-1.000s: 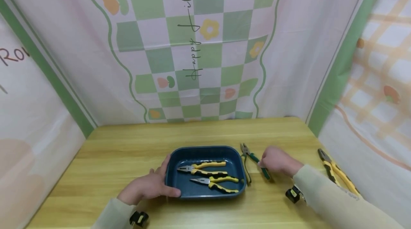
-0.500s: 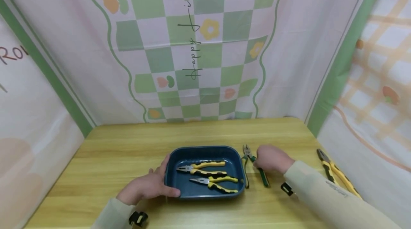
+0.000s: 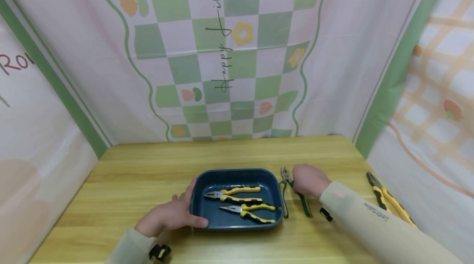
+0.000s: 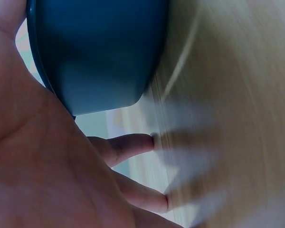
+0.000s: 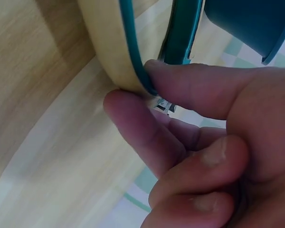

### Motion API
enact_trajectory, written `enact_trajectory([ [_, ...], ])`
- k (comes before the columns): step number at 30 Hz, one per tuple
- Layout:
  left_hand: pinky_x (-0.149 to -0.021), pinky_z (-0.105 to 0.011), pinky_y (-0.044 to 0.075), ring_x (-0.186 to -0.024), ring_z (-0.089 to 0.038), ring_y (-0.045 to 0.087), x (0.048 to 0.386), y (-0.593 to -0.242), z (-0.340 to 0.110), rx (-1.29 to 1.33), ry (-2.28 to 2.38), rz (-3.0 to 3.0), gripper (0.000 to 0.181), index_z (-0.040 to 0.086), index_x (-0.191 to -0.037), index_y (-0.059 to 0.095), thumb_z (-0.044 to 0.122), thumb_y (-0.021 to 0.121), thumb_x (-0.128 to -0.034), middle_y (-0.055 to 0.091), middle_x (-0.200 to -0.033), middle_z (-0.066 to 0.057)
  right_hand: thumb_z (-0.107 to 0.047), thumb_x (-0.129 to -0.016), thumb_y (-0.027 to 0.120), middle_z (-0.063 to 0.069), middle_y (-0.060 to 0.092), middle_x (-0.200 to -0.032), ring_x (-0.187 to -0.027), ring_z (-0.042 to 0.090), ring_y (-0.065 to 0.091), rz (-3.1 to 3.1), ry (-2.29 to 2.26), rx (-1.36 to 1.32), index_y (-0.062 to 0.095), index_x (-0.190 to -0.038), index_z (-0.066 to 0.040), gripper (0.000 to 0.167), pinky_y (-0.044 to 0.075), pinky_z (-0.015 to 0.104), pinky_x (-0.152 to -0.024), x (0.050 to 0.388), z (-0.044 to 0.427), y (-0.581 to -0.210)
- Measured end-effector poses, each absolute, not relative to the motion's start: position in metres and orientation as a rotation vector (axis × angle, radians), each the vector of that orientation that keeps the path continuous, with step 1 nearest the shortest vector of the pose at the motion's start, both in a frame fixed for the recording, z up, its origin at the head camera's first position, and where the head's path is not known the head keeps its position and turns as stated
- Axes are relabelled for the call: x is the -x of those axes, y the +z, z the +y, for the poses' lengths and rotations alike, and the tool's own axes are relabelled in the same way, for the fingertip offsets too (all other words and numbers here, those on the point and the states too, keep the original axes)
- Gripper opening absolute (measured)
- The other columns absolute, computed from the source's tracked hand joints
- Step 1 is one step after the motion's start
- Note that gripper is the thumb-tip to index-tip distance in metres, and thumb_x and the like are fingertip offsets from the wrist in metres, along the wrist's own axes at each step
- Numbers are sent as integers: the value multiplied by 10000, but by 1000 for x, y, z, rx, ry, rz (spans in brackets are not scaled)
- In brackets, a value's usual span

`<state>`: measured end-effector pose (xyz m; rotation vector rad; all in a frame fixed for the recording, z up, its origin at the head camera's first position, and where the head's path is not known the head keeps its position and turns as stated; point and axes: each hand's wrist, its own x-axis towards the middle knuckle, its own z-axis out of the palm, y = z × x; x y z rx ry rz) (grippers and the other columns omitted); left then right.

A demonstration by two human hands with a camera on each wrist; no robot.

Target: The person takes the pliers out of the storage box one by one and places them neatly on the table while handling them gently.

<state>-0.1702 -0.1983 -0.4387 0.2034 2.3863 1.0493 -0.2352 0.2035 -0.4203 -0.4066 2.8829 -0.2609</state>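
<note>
A dark blue tray (image 3: 237, 227) sits on the wooden table, with two pairs of yellow-and-black pliers inside: combination pliers (image 3: 223, 195) behind and long-nose pliers (image 3: 237, 209) in front. My left hand (image 3: 174, 214) rests against the tray's left end, thumb along the front-left rim; in the left wrist view its fingers are spread, some fingertips down on the table. Right beside the tray stand the green-handled pliers (image 3: 284, 179), handles apart. My right hand (image 3: 310, 179) pinches their right handle (image 5: 133, 52) between thumb and index finger; the other fingers curl in.
Another pair of yellow-and-black pliers (image 3: 389, 198) lies at the table's right edge, partly behind the right sleeve (image 3: 370, 214). Printed cloth (image 3: 229, 70) hangs behind the table (image 3: 148, 165) and on both sides.
My right hand has shifted left toward the tray, and the green-handled pliers have turned slightly with it. My left hand and the tray have stayed in place.
</note>
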Motion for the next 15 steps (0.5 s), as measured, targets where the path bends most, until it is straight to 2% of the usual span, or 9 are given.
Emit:
enact_trajectory([
  [15,-1046,-751,103,-1350,-670,-36,169,-437,-198,-210,1055,2391,1339,152,-1594,-124,500,853,-746,113,-1601,-295,44,-774,603,48,544,-687,-586,200,507,2863,-270,334,554,-726,-64,128,461,330,-530,230,236,-418],
])
